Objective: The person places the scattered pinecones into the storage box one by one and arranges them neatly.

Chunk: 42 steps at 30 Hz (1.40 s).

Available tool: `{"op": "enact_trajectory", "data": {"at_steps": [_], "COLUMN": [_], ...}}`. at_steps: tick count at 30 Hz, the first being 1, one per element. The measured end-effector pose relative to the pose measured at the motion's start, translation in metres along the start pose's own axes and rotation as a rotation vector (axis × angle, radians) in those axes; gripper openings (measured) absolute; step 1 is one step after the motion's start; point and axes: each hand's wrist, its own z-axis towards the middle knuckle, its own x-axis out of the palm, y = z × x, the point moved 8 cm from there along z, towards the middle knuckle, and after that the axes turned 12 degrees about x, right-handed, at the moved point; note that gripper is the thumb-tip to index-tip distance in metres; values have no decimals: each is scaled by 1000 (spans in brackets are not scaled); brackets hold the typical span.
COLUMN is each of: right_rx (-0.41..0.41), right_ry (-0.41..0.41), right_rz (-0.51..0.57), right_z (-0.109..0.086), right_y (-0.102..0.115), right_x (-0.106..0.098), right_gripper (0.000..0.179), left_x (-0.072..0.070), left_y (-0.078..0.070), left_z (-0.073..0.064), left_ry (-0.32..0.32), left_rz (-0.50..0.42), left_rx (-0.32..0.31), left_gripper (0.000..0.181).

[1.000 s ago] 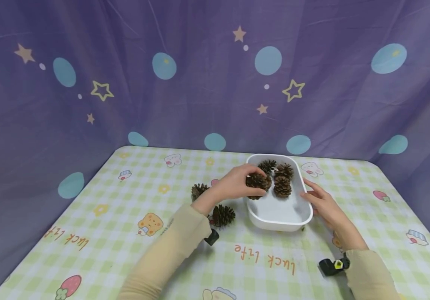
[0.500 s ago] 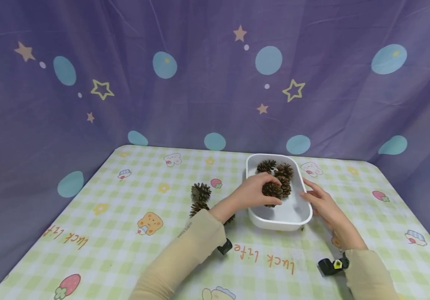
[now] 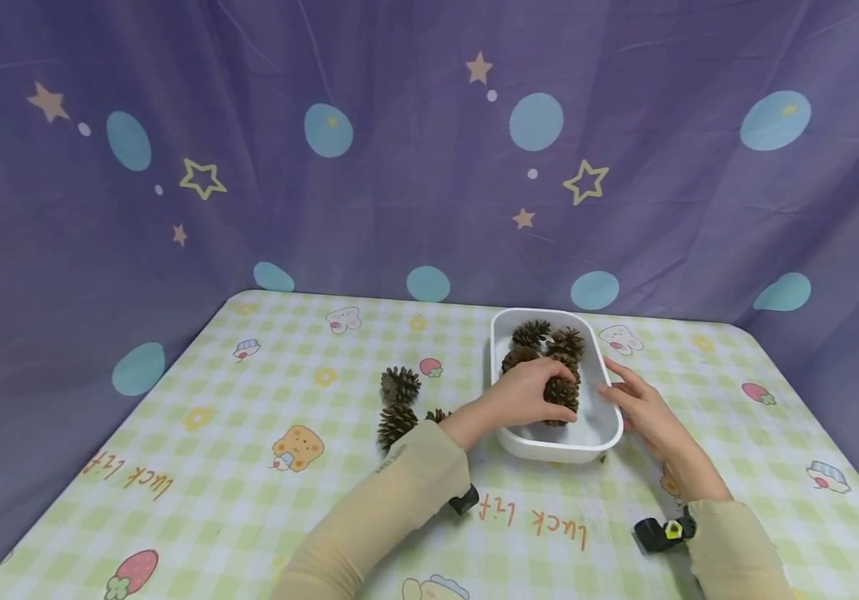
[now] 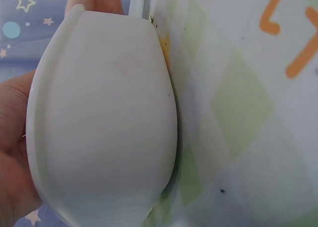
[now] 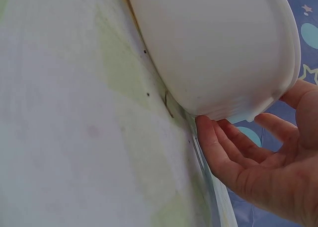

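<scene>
1. A table under a green-and-white checked cloth [image 3: 219, 467] carries a white plastic-looking rectangular box [image 3: 549, 451] near its far edge, right of the middle. If I pushed hard, the cloth could ruck and shift the box.
2. My left beige sleeve [image 3: 377, 500] passes over part of three loose brown, woody, scaly pine cones [image 3: 400, 385], between the table's left edge and the box; dragged back low, it could send one rolling towards the near edge.
3. The box could slide or tip if my left wrist leaned on its rim without my right-hand brace. Inside, cones crowd the far and middle parts; bare floor shows towards the near right corner.
4. My left hand [image 3: 522, 396] reaches in, fingers curled about one cone's width apart, gripping one. My right hand [image 3: 642, 408] touches the right wall from outside, fingers nearly straight, wrapped round nothing.
5. The gripped cone [image 3: 561, 395] is inside, against neighbours; I can't tell whether it meets the floor. Its scales could hook another as I let go.
6. A dark sliver [image 3: 603, 457] lies by the box's near right corner; rough handling could shed more.
</scene>
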Motion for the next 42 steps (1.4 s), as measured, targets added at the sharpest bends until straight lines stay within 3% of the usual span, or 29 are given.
{"op": "enact_trajectory", "data": {"at_steps": [6, 23, 42], "right_rx": [-7, -16, -13], "right_ry": [-3, -12, -9], "right_rz": [-21, -25, -22], "right_z": [-2, -1, -1], "right_y": [2, 3, 1], "right_x": [0, 0, 0], "right_gripper": [66, 67, 66], "left_x": [7, 15, 23], "left_y": [-5, -5, -3], "left_z": [5, 17, 21], "left_ry": [59, 56, 108], "left_rz": [75, 109, 165], "left_rx": [9, -5, -45], "left_gripper": [50, 50, 50]}}
